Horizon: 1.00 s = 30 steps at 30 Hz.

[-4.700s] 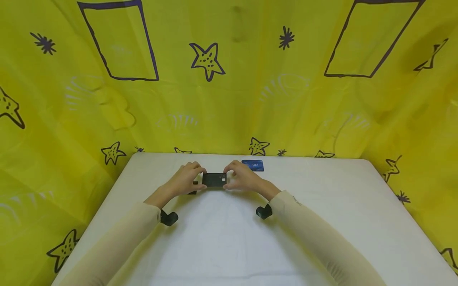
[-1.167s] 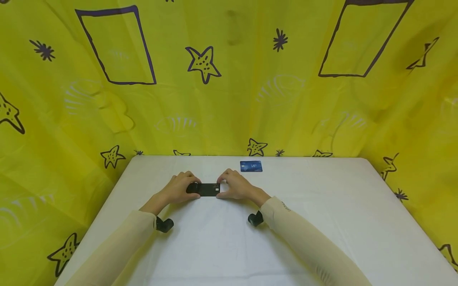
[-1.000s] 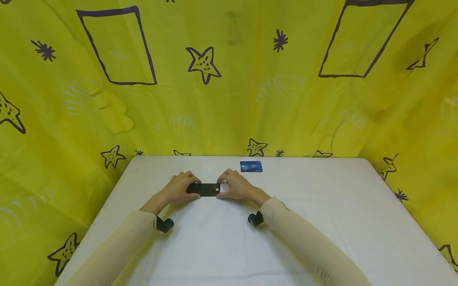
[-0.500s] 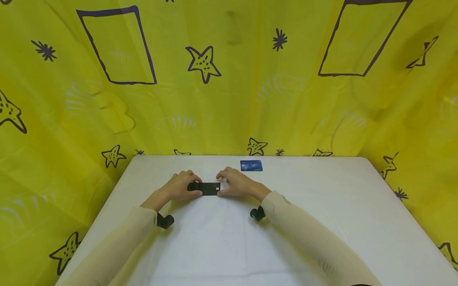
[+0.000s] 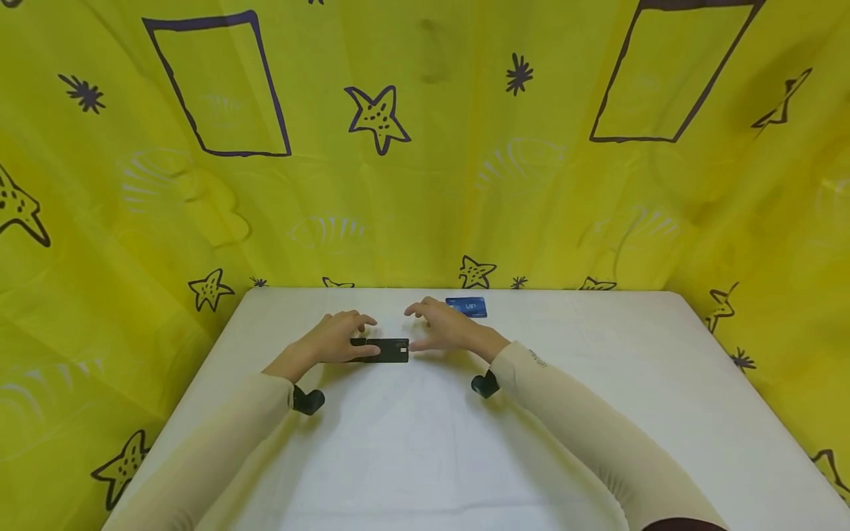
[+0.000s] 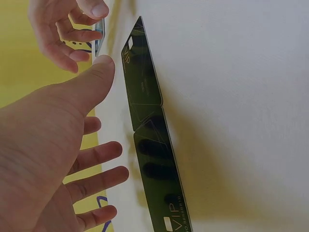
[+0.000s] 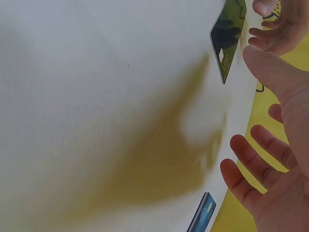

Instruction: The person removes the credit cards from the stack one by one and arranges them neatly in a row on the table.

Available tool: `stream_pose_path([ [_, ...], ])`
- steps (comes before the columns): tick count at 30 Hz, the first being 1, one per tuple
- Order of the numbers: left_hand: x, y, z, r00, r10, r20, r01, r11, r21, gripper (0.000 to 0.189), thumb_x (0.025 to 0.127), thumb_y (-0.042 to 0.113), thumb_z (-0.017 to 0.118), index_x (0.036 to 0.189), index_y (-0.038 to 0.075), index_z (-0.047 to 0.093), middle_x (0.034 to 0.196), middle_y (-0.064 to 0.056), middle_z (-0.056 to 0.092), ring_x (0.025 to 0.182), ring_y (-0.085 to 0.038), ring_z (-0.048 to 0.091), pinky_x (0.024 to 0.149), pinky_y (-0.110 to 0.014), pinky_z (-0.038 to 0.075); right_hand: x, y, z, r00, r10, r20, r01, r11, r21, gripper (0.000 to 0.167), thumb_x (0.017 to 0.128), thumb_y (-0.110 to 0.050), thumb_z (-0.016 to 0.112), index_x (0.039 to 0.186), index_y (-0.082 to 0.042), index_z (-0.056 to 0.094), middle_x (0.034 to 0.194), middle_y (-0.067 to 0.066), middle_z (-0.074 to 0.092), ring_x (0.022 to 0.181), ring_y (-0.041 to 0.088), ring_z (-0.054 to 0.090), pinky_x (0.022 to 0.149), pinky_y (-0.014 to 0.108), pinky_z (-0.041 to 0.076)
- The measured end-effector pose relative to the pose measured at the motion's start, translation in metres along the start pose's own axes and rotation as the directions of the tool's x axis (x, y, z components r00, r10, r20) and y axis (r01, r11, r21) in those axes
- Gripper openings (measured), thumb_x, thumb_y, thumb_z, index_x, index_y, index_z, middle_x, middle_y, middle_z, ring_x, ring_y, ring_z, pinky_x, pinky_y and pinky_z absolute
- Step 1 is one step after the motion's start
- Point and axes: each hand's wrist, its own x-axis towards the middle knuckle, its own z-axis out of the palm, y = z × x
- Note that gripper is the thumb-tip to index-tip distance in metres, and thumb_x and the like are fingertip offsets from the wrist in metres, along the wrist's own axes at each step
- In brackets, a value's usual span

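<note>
Two black VIP cards lie end to end on the white table, their short edges meeting. In the head view, the right-hand black card (image 5: 393,355) shows its chip, while my left hand partly covers the other. The left wrist view shows both, with the left-hand black card (image 6: 159,166) nearest that camera. My left hand (image 5: 330,339) hovers over the cards with fingers spread, holding nothing. Just off the right end of the pair, my right hand (image 5: 448,328) is raised, thumb and fingers apart and free of any card.
A blue VIP card (image 5: 473,307) lies near the table's back edge, partly behind my right hand. A yellow curtain (image 5: 425,184) with dark star drawings hangs around the back and sides of the white table (image 5: 412,457).
Earlier both hands held a black card by its ends. It came down and leftward to meet the other black card. Both hands then let go, fingers lifting away, the right hand first.
</note>
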Motion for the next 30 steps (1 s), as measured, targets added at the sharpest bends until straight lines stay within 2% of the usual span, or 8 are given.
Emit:
stream_pose_path([
  [9,0.003,0.005,-0.004,1.000,0.010,-0.001,-0.010,1.000,0.001,0.061,0.094,0.047,0.072,0.139,0.007,0.062,0.118,-0.013,0.068,0.110,-0.031,0.064,0.096,-0.058,0.045,0.000,0.002,-0.002,1.000,0.024,0.003,-0.024,1.000,0.016,0.066,0.088,-0.034,0.083,0.144,-0.010,0.056,0.135,0.014,0.057,0.111,0.026,0.059,0.097,0.041,0.051],
  [18,0.005,0.010,-0.004,1.000,0.020,-0.023,-0.020,1.000,0.005,0.062,0.094,0.047,0.073,0.138,0.006,0.062,0.118,-0.013,0.068,0.110,-0.031,0.064,0.095,-0.059,0.045,-0.003,0.002,-0.008,1.000,0.017,-0.006,-0.017,0.999,0.032,0.064,0.089,-0.032,0.082,0.142,-0.006,0.056,0.134,0.018,0.057,0.118,0.033,0.059,0.100,0.044,0.050],
  [30,0.026,0.021,-0.001,0.996,0.042,-0.076,-0.041,0.999,0.009,0.062,0.093,0.046,0.074,0.139,0.006,0.062,0.123,-0.015,0.066,0.114,-0.034,0.061,0.100,-0.058,0.043,-0.011,0.017,-0.029,0.999,0.037,-0.017,-0.037,0.999,0.006,0.066,0.090,-0.029,0.082,0.143,-0.002,0.054,0.138,0.022,0.056,0.123,0.038,0.057,0.101,0.048,0.049],
])
